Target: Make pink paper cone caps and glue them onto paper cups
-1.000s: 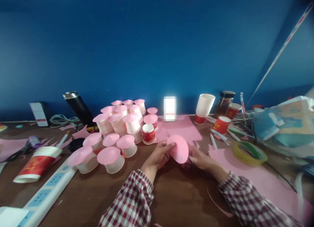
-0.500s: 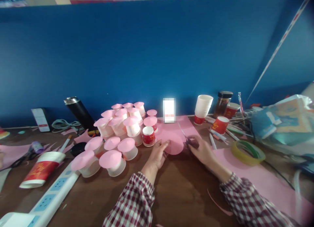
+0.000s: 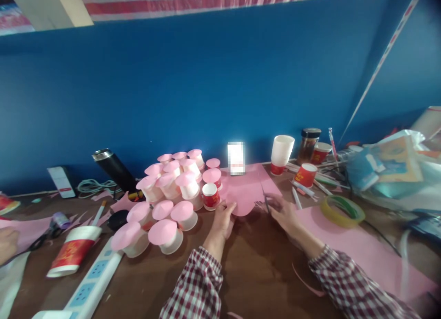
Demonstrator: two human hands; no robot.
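My left hand point(image 3: 223, 219) is closed on the near left edge of a sheet of pink paper point(image 3: 245, 190), thumb on top. The sheet has a rounded near edge. At its right side my right hand point(image 3: 280, 213) holds what looks like scissors point(image 3: 266, 203). Their thin blades are at the paper's edge, and the handle is mostly hidden by my fingers. Just left of my left hand stands a small red paper cup point(image 3: 210, 196). Beyond it are several white cups with pink cone-shaped paper tops point(image 3: 162, 230).
Right: stacked white cups point(image 3: 283, 149), a yellow tape roll point(image 3: 358, 218), another pink sheet point(image 3: 358, 254) and a plastic bag point(image 3: 386, 165). Left: a power strip point(image 3: 93, 277), a red-and-white cup point(image 3: 74, 252), a black flask point(image 3: 113, 169) and another person's hand point(image 3: 8, 243). A blue partition point(image 3: 220, 80) rises behind.
The scissors have shifted at the paper's right side, and the sheet's rounded near edge looks different. The view has tilted slightly up and left; the other person's hand shows more at the left edge.
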